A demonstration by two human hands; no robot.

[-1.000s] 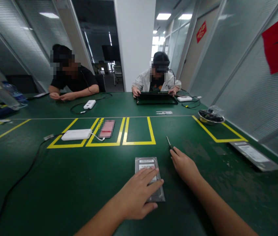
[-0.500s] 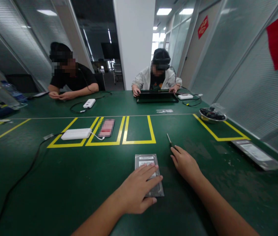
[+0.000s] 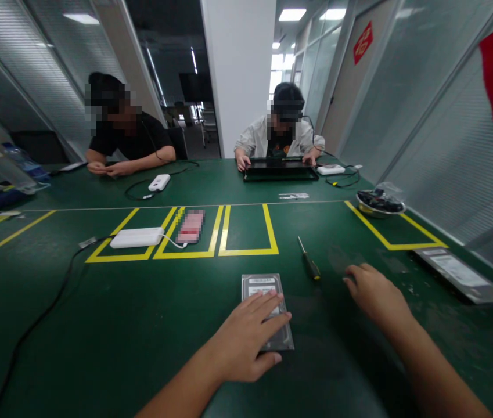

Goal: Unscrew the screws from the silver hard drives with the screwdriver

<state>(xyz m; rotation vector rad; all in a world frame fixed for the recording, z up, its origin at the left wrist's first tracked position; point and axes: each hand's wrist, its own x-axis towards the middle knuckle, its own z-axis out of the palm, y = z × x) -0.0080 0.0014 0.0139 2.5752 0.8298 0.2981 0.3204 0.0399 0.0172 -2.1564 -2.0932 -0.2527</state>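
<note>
Spread flat across the lower part of a hard drive [image 3: 256,283], my left hand [image 3: 248,337] has its fingers stretched out and hides much of the label. The drive lies label up on the green table, its upper edge and right side showing. A screwdriver [image 3: 309,261] with a dark, yellow-ended handle rests on the table right of the drive, its shaft pointing away from me. My right hand [image 3: 377,296] is to the right of the screwdriver, apart from it, loosely bent with thumb and forefinger a little apart. No object shows in it.
Yellow tape [image 3: 248,252] marks rectangles on the table. A white power bank [image 3: 137,237] is cabled to a phone [image 3: 191,226]. At right are a bowl [image 3: 381,206] of dark items and a second hard drive [image 3: 459,273]. Two people sit opposite; one holds a black frame [image 3: 281,169].
My right hand has let go of the screwdriver and moved right, away from it. The screwdriver now lies on the table. My left hand stays on the hard drive.
</note>
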